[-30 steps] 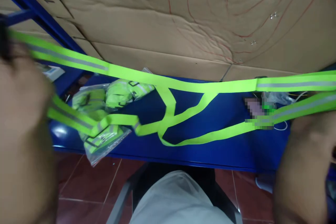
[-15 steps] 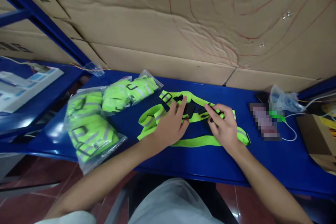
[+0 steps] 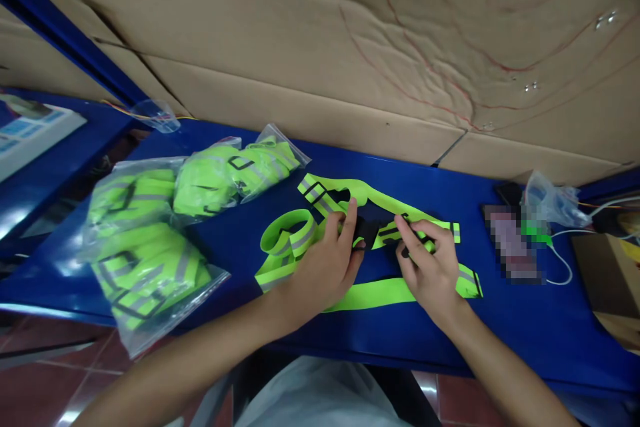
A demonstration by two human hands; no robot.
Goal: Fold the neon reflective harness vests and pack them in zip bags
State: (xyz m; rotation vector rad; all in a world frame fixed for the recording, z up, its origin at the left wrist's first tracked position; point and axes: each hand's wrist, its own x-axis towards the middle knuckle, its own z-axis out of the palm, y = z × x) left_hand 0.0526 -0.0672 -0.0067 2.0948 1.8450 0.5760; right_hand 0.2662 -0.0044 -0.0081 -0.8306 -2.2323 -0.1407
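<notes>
A neon-green reflective strap (image 3: pixel 380 192) with grey stripes lies in loops on the blue table, black plastic fittings along it. My left hand (image 3: pixel 325 263) is closed on a black buckle piece (image 3: pixel 367 232), index finger extended over the strap. Just to the right, my right hand (image 3: pixel 433 270) pinches the strap beside a black pronged buckle half (image 3: pixel 393 232); the fingers partly hide it. The two buckle pieces are close together and do not look joined. Another length of strap (image 3: pixel 375 295) passes below both hands.
Clear zip bags (image 3: pixel 150 267) of folded green straps lie to the left. A plastic cup (image 3: pixel 157 117) stands behind them. On the right are a phone (image 3: pixel 513 243) with a cable, a crumpled plastic bag (image 3: pixel 555 200) and a cardboard box (image 3: pixel 607 280). Cardboard (image 3: pixel 280 93) lines the back.
The camera view has shifted, so the bags appear farther left and the phone slightly farther right. Both hands keep nearly the same grip at the buckle.
</notes>
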